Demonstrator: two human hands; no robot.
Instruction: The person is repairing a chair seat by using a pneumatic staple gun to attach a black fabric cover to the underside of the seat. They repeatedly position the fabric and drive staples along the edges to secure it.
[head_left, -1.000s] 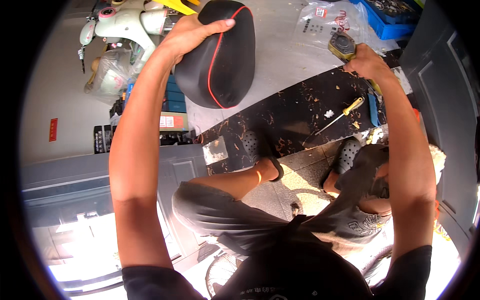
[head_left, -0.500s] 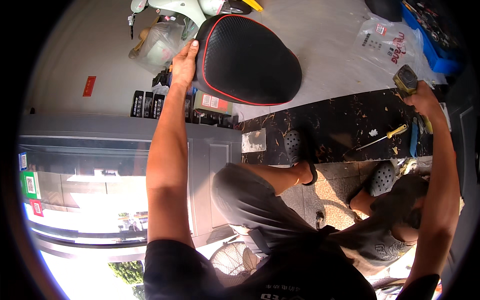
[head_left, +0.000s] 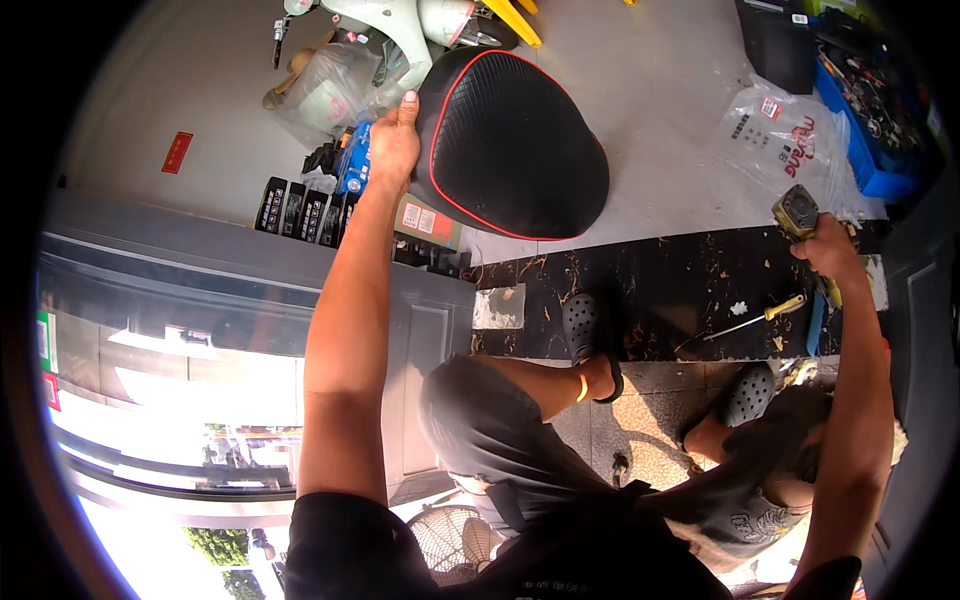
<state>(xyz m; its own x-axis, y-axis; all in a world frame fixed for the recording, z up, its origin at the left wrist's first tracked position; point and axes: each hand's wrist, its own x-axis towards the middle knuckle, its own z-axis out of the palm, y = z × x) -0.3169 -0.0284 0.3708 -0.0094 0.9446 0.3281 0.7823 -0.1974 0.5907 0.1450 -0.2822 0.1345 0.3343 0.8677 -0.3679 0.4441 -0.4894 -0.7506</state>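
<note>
My left hand grips the left edge of a black scooter seat, its thumb lying along the textured side. The seat has red piping round its top cover and is held up above the floor. At the right, my right hand is wrapped round the handle of a worn, yellow-brown staple gun with a boxy head and a round cap. The gun is well apart from the seat. Below it, a screwdriver with a yellow handle lies on the dark marbled sill.
A plastic bag and a blue tray of parts lie at the far right. A pale scooter, black boxes and a carton stand far left. Grey door panels flank both sides. My feet in clogs are below the sill.
The seat and my left hand have shifted slightly right and down in view. The staple gun in my right hand has come lower and a little left. The view itself has also shifted.
</note>
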